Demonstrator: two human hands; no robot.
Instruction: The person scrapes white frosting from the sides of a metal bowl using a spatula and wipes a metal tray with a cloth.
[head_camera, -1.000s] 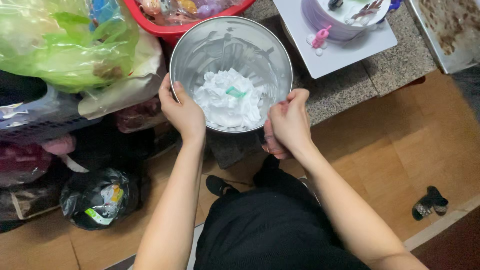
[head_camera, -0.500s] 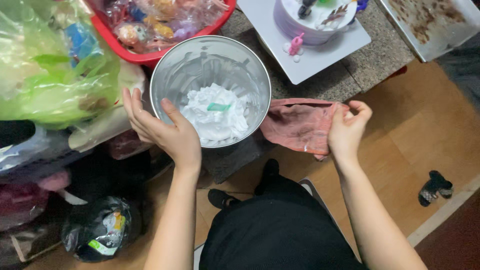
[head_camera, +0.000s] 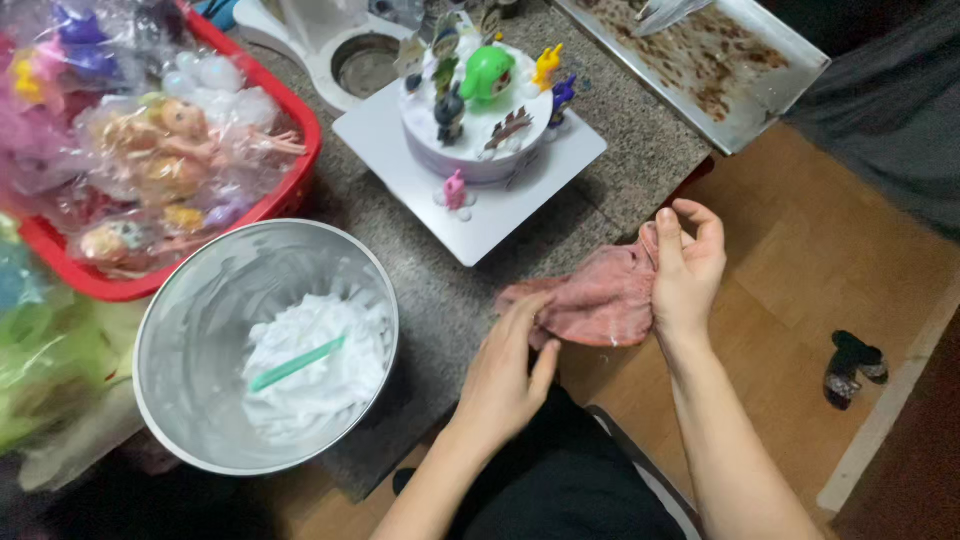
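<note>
A second ago both my hands cupped the steel bowl (head_camera: 265, 345) of white cream. My right hand (head_camera: 688, 268) let go first and took up the pink cloth (head_camera: 600, 300); now my left hand (head_camera: 508, 368) has left the bowl too and pinches the cloth's other end (both ends gripped, over the counter's edge).

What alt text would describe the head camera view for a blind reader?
Both hands, left hand and right hand, hold a pink cloth at a granite counter edge. Beside them sit a metal bowl of white cream, a decorated cake and a red basket of dolls.
</note>
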